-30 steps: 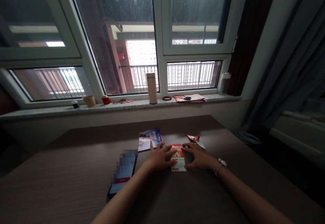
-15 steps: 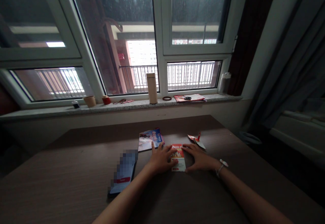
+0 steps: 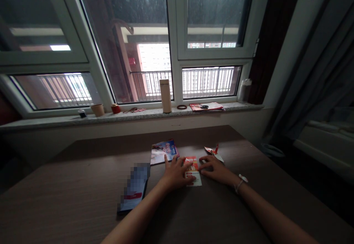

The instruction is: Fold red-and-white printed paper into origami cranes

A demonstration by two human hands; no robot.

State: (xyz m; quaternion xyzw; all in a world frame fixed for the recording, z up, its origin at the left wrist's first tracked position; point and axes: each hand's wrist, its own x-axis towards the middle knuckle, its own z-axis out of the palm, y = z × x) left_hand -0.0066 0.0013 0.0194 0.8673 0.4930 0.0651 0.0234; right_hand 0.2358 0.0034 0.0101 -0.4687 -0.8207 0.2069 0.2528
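A folded paper leaflet (image 3: pixel 197 180), red and orange at the top and white below, lies flat on the table in front of me. My left hand (image 3: pixel 176 174) rests over its left side, fingers spread and thumb lying across it. At the right edge of the leaflet is my right hand (image 3: pixel 214 169), its fingers bent but apart, with nothing seen in them. Just behind that hand, a folded paper crane (image 3: pixel 216 150) in red and white stands on the table. Part of the leaflet's left side is hidden under my left fingers.
Left of my forearm lies a phone (image 3: pixel 135 190), its screen partly pixelated. Blue and pink printed sheets (image 3: pixel 160 154) lie behind my left hand. On the windowsill stand a beige flask (image 3: pixel 165 96), a paper cup (image 3: pixel 97 110), and scissors (image 3: pixel 204 107) on red papers.
My right thumb has drawn up from the leaflet's lower right corner towards the other fingers. The leaflet has turned slightly, its top shifting left. My left hand stays nearly in place.
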